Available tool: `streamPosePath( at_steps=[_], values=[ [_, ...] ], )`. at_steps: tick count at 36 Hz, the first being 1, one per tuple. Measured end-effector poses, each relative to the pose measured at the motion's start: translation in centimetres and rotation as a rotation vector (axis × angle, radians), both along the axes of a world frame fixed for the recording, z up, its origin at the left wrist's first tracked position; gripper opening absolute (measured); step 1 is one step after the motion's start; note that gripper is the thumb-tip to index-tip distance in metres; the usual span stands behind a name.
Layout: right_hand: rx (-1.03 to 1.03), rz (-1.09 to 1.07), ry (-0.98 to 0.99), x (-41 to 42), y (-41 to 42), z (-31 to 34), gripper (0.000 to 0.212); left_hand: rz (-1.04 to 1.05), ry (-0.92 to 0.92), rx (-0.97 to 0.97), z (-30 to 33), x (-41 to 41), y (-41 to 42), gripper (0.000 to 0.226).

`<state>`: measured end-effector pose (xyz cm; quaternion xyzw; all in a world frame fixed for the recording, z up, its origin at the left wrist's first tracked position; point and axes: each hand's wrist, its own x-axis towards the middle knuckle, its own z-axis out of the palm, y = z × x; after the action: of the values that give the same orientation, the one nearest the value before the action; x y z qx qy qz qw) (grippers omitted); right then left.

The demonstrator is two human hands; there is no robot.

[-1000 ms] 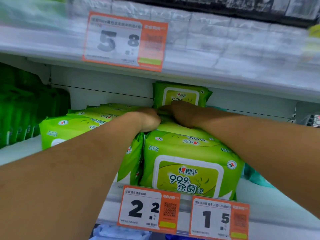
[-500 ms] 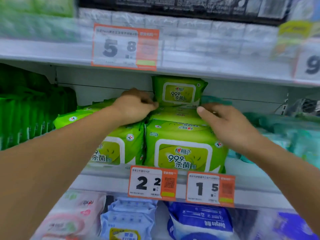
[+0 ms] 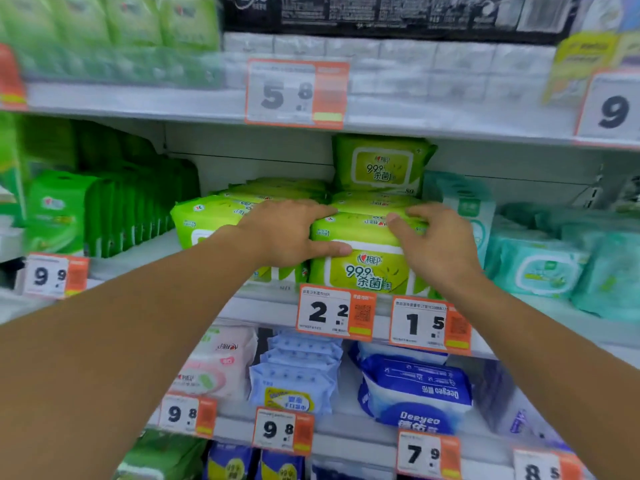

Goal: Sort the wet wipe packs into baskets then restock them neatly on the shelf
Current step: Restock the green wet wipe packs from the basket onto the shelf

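Nearest: two bare forearms reach in from the bottom corners toward the middle shelf (image 3: 277, 306). Price tags "2.2" (image 3: 335, 312) and "1.5" (image 3: 430, 324) clip to its front edge.

Left hand (image 3: 289, 233) grips the front lime-green wipe pack (image 3: 367, 261): fingers lie over its top-left corner, thumb presses on its front face. Right hand (image 3: 434, 244) sits on the same pack's top-right, thumb on top, fingers curved over the upper right edge. Hands apart, pack between them. Pack stands at the shelf front, just above the "2.2" tag.

Just left, touching it: a second row of lime-green packs (image 3: 207, 220), running back. Behind the front pack, more of the same stacked flat, with one upright pack (image 3: 381, 166) at the very back.

Teal packs (image 3: 540, 265) to the right, dark green packs (image 3: 104, 209) to the left. Upper shelf blurred.
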<state>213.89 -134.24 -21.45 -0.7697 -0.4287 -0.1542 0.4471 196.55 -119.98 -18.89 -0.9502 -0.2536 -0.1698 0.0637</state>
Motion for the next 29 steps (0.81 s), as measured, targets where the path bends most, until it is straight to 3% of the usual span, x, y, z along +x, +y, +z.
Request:
streamPosePath(
  at_steps=[2,4,6,8,10,11,13,15,18,20,22,25,27,29],
  values=[
    [0.099,-0.082,-0.312,-2.3,-0.8,-0.8,0.048,-0.078,-0.105,0.078,-0.5,-0.6,-0.6,0.086],
    [0.273,0.056,-0.507,-6.4,-1.3,-2.6,0.032,-0.171,-0.414,0.143,-2.5,-2.4,-1.8,0.068],
    [0.285,0.307,-0.495,-11.4,-1.7,-5.9,0.018,-0.179,-0.797,0.13,-7.0,-5.6,-3.5,0.041],
    [0.098,0.561,-0.253,-16.0,-1.4,-11.0,0.013,-0.002,-0.961,-0.002,-13.9,-9.7,-4.6,0.024],
    [-0.302,0.739,0.039,-19.5,-1.3,-17.7,0.009,0.279,-0.785,-0.296,-22.7,-14.6,-4.8,0.022],
    [-0.577,0.79,0.143,-21.0,-1.4,-21.0,0.011,0.435,-0.562,-0.483,-26.8,-17.2,-5.3,0.024],
    [-1.083,0.873,0.266,-23.4,-2.4,-27.8,0.031,0.677,-0.125,-0.817,-34.6,-22.4,-7.1,0.053],
    [-1.274,0.87,0.436,-25.3,-3.7,-34.1,0.051,0.819,-0.005,-1.041,-40.4,-27.1,-9.9,0.072],
    [-1.265,0.622,0.875,-28.0,-5.2,-41.3,0.094,0.977,-0.134,-1.167,-46.0,-32.3,-13.0,0.078],
    [-1.137,0.432,1.108,-29.5,-5.0,-44.4,0.098,1.06,-0.203,-1.189,-47.3,-33.7,-13.1,0.09],
    [-1.02,0.291,1.212,-30.2,-3.4,-45.7,0.106,1.036,-0.275,-1.224,-46.9,-33.5,-11.6,0.082],
    [-0.905,0.196,1.463,-30.6,0.5,-45.8,0.103,0.997,-0.362,-1.25,-45.4,-32.1,-7.8,0.068],
    [-0.86,0.157,1.695,-30.7,3.4,-45.1,0.102,1.038,-0.482,-1.351,-44.4,-31.0,-5.0,0.069],
    [-0.861,0.128,1.768,-30.7,5.5,-44.8,0.106,1.099,-0.559,-1.447,-43.7,-30.2,-2.9,0.074]
  ],
)
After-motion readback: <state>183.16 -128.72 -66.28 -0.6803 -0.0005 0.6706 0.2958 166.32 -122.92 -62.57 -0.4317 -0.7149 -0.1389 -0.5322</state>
